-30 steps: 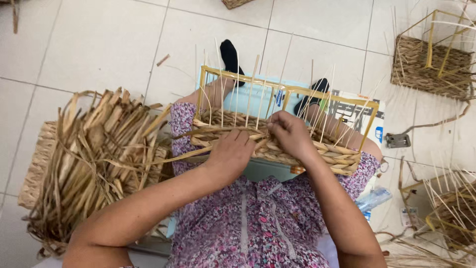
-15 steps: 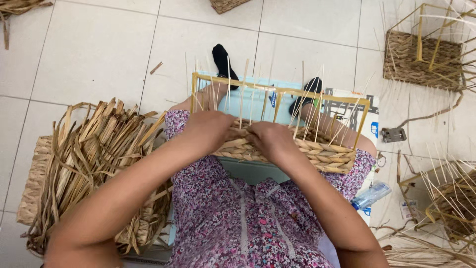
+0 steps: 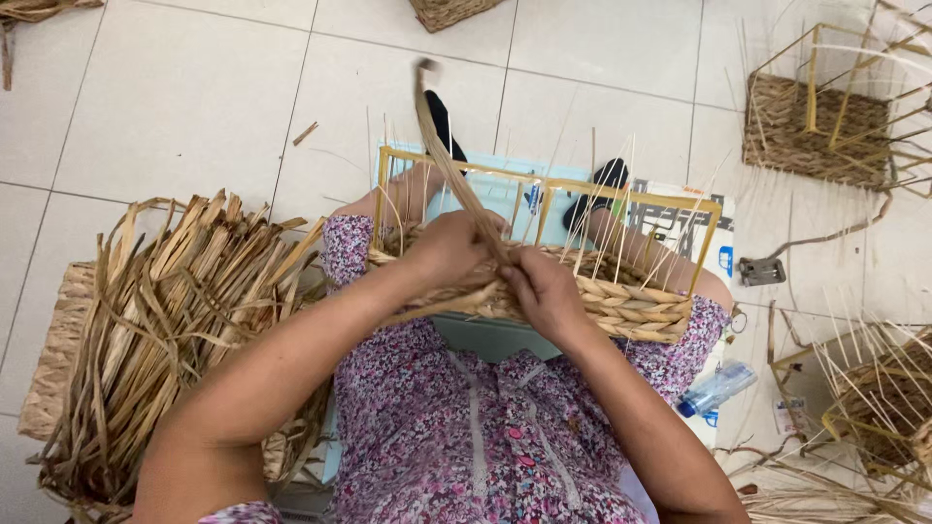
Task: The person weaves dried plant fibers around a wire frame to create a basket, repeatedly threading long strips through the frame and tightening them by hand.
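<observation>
A half-made basket sits on the lap, woven from flat tan strips, with a yellow frame and thin sticks poking up. The left hand grips a long strip that points up. The right hand pinches the weave. Beside the lap is a pile of dry leaves. Farther off, 2 more baskets sit on the white tile floor.
</observation>
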